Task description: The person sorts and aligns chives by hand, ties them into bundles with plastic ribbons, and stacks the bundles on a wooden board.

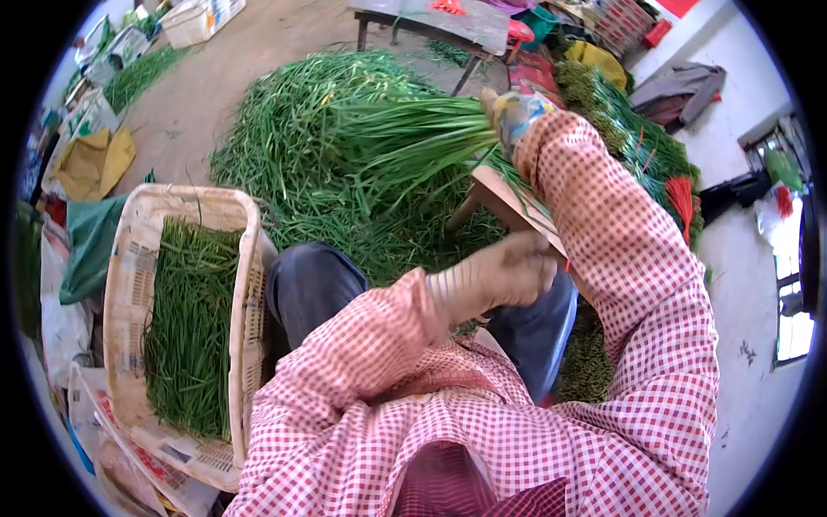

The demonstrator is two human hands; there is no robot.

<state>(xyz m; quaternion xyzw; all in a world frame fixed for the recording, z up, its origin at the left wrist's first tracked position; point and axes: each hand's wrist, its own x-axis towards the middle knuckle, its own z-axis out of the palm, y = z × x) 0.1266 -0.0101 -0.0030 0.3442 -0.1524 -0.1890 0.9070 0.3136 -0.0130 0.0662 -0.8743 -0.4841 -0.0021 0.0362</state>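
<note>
My right hand point(514, 116), in a glove with a blue and yellow patterned cuff, is closed round the pale stem ends of a bunch of garlic chives point(422, 138). The leaves fan out to the left over a large loose heap of chives point(297, 112). My left hand point(495, 277), in a beige glove, is slightly blurred in front of my knees, its fingers curled together beside a narrow wooden board point(517, 207). A small red bit shows by its fingertips; what the hand holds, if anything, I cannot make out.
A dirty white plastic basket point(245, 345) with chives point(194, 327) laid in it stands at my left. Along the right wall are stacked chive bundles point(655, 164) with red ties point(680, 202) hanging on them. A low table point(439, 21) stands ahead.
</note>
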